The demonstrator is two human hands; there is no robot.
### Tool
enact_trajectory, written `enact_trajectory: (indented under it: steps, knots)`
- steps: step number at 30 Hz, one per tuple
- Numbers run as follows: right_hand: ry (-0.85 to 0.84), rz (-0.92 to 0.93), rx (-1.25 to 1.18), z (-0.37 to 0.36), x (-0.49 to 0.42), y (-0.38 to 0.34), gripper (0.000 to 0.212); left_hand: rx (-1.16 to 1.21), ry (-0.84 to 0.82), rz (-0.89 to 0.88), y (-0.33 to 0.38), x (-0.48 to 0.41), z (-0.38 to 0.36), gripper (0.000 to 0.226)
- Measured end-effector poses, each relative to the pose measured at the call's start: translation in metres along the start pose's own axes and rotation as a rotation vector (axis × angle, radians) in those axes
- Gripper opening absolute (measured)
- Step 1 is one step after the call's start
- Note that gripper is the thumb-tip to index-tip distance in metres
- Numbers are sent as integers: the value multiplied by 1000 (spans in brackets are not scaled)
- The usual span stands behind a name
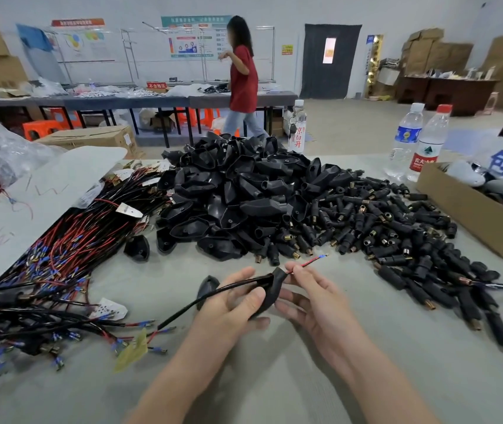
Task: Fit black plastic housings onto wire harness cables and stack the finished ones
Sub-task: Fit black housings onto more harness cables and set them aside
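Setting: a pale grey desk (pixel 274 377) in a workshop, seen from above by the person working at it.
Left hand (pixel 231 301): palm up near the desk's front middle, fingers and thumb curled round a black plastic housing (pixel 270 290).
Housing: held just above the desk between the two hands, its narrow neck pointing up and to the right.
Cable (pixel 201 302): a black sheathed lead that enters the housing, crosses the left palm and trails down to the left onto the desk.
Right hand (pixel 314 298): just beside the housing, thumb and forefinger pinching the thin wires (pixel 306 264) that come out of the neck; the other fingers are loosely bent.
Thin wires: one red and one black, ending in a small blue terminal that points up and to the right.
Housing pile (pixel 244 191): a large heap of loose black housings, mid-desk behind the hands.
Connector pile (pixel 390 221): many small black sleeves with brass ends, spread to the right of the heap.
Harness bundle (pixel 69 249): red and black leads with blue terminals, fanned across the left side.
Loose housings: one (pixel 137 247) lies by the bundle and another (pixel 207 286) just behind the left hand.
Right edge: a cardboard box (pixel 470 212), with two water bottles (pixel 418 142) behind it.
Background: a person in a red shirt (pixel 244 78) beside a long table.
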State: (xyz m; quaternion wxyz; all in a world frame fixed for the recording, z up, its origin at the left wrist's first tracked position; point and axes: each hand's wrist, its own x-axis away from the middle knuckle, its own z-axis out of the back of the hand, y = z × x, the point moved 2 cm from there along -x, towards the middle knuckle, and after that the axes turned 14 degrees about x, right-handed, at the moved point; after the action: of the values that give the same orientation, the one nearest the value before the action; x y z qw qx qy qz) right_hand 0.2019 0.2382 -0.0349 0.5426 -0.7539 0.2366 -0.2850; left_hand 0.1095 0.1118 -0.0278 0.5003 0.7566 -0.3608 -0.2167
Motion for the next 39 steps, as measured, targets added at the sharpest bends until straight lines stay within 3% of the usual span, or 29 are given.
enact_trajectory:
  steps: [3, 8, 13, 18, 26, 29, 32, 39]
  knots:
    - [4, 12, -13, 2, 1, -6, 18, 209, -31, 147, -3, -1, -2, 28]
    - [108, 68, -28, 14, -3, -10, 19, 296, 102, 116, 4, -5, 5, 9]
    - [242, 114, -104, 33, -5, -19, 19, 388, 183, 145, 10, -7, 12, 4]
    - [374, 180, -166, 60, -6, -27, 17, 436, 178, 148, 13, -5, 15, 9]
    - [432, 192, -205, 72, -7, -27, 20, 424, 106, 159, 17, -3, 15, 13]
    - [464, 184, -245, 77, -6, -28, 19, 485, 107, 139, 20, -4, 18, 31]
    - [413, 165, -294, 75, -4, -31, 22, 505, 135, 141, 19, -4, 21, 42]
    - [-34, -59, -115, 0, 4, -5, 40, 443, 206, 85, 12, -8, 19, 18]
